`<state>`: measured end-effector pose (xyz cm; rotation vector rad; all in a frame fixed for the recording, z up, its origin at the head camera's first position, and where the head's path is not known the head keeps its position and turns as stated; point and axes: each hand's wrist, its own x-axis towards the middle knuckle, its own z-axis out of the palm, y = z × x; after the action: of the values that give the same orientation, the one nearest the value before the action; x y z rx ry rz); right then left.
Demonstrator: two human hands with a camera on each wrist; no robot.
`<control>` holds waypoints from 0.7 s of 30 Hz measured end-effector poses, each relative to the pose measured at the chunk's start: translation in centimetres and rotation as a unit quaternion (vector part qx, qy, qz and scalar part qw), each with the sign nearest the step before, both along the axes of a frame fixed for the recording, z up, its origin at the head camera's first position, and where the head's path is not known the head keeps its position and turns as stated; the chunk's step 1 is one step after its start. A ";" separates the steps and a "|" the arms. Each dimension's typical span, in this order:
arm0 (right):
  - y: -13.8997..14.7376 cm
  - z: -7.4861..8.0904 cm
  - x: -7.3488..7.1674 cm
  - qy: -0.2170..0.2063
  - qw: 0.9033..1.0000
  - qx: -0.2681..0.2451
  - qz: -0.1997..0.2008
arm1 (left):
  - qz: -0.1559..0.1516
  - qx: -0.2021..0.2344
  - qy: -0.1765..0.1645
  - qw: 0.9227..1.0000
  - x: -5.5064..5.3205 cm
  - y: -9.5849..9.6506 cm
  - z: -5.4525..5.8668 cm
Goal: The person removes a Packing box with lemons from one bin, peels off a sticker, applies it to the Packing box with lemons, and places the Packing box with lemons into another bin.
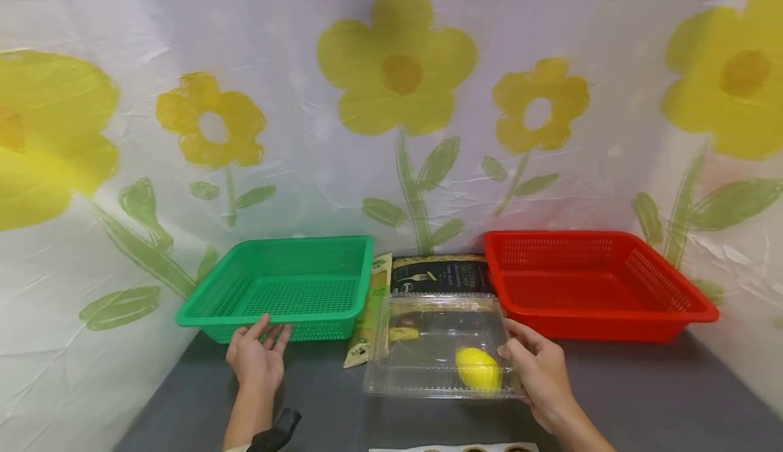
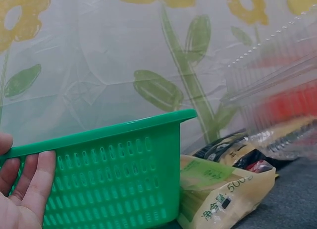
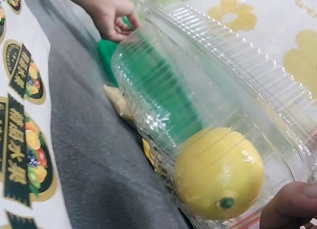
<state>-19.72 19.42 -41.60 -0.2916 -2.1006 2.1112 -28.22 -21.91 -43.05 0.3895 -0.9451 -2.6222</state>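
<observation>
My left hand (image 1: 258, 360) grips the near rim of a green plastic basket (image 1: 306, 318). In the left wrist view its thumb lies over the rim and its fingers (image 2: 43, 172) curl under it. My right hand (image 1: 541, 376) holds a clear plastic clamshell box (image 1: 422, 370) by its right side, above the table. A yellow lemon (image 1: 478, 369) with a green stem end lies inside the box, near the right hand. The right wrist view shows the right thumb (image 3: 292, 206) against the box's edge, next to the lemon; the other fingers are mostly hidden there.
A red plastic basket (image 1: 599, 323) stands at the right. Between the baskets lie a pale green and cream bag (image 1: 361, 340) and a black bag (image 1: 440, 272), partly behind the box. A strip of fruit stickers (image 3: 29, 154) lies at the table's front. A flower-printed cloth (image 1: 293, 166) hangs behind.
</observation>
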 end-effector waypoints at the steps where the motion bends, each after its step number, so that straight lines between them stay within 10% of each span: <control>1: -0.1 -0.1 0.0 -0.001 1.000 0.000 0.000 | 0.001 0.002 0.000 1.000 0.0 -0.1 0.0; 21: 1.1 -2.2 -0.3 -0.017 1.000 0.013 0.018 | -0.046 0.018 -0.017 0.999 0.0 -0.3 0.0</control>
<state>-19.98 20.51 -43.79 -0.2910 -2.1658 2.1122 -28.23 -22.22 -43.08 0.4093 -0.9487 -2.7281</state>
